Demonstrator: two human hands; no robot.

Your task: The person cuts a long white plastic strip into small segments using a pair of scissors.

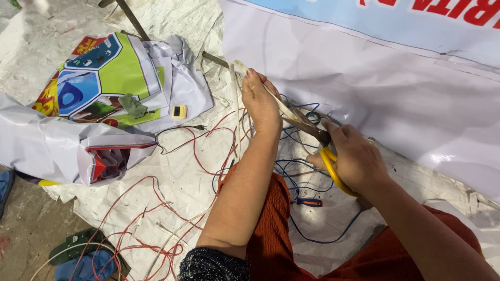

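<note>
The left hand [260,101] grips a pale flat cable [276,101], held taut above the tangled wires (red and blue) [208,140]. The right hand [354,158] is closed around yellow-handled scissors [325,151], blades seemingly on the cable; keeping it taut and the fingers clear should give a clean cut.

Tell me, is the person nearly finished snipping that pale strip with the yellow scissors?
Probably not. Done: little shows as finished; red wires and blue wires lie loose on the white sheet. In hand: the left hand holds the pale strip taut while the right hand works the yellow-handled scissors at it. Left: the strip looks uncut, and a screwdriver lies untouched.
</note>
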